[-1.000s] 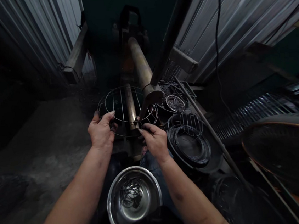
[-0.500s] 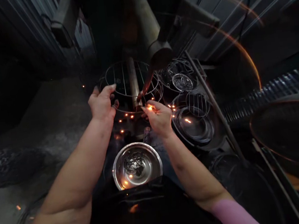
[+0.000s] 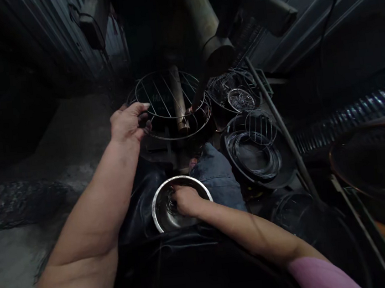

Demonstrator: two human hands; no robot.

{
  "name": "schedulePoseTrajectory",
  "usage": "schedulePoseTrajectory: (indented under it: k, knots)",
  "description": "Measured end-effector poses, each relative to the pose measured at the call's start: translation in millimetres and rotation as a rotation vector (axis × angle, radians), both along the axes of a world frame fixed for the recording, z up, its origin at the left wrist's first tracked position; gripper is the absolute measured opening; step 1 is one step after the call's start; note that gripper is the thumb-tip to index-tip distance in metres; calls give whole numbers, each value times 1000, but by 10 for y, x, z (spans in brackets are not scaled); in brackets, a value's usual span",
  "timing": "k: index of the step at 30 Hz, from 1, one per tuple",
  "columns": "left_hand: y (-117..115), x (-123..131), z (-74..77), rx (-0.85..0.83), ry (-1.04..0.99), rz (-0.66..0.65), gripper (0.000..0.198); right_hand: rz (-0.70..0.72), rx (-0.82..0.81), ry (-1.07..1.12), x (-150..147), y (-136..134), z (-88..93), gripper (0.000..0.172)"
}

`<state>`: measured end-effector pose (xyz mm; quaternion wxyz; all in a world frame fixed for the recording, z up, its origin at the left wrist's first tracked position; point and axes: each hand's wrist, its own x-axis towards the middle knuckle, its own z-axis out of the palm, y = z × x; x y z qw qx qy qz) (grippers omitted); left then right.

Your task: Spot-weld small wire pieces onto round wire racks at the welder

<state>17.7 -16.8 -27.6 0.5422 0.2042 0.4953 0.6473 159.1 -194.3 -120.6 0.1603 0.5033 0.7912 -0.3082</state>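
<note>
A round wire rack (image 3: 167, 117) with thin crossbars and a second ring below it is gripped at its left edge by my left hand (image 3: 126, 123). The rack sits around the lower metal electrode (image 3: 179, 102) of a spot welder, beneath the thick upper arm (image 3: 208, 27). My right hand (image 3: 186, 200) reaches into a shiny steel bowl (image 3: 156, 212) at my lap. Its fingers are bent down on small dark wire pieces (image 3: 171, 205) there; what they pinch, if anything, is hidden.
Right of the welder, a dark basin (image 3: 229, 151) holds coiled wire (image 3: 255, 155) and a small wire grid (image 3: 261, 127). Behind it lie more wire parts (image 3: 241, 98). A slanted metal bar (image 3: 282, 130) runs alongside. A large round container (image 3: 373, 166) stands at far right.
My right hand has left the rack by the electrode and come down into the bowl. The flying sparks are gone. My left hand still holds the rack's left side.
</note>
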Motion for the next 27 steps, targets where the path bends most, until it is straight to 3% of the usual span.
schedulePoseTrajectory:
  k: [5,7,10,13,16,18,21,24,27]
  knots:
    - [-226,59,25,-39,-32,64,38,-3,-8,17,243,51,252,25]
    - [-284,96,16,-34,-76,85,43,-70,0,97,364,78,356,26]
    - [-366,169,-6,0,-122,81,47,-293,99,443,511,192,540,26]
    - [-430,229,-29,34,-150,87,47,-567,375,796,555,375,767,19]
    - [-470,246,-23,27,-160,122,47,-759,472,971,574,494,923,23]
    - [-491,241,4,24,-156,126,46,-759,559,935,659,482,902,25]
    - [-513,237,45,27,-155,118,48,-680,691,689,918,349,653,23]
    - [-517,249,40,41,-158,115,49,-806,543,645,1183,195,324,25]
    - [-514,267,-1,50,-170,110,46,-1031,364,786,1267,124,185,44]
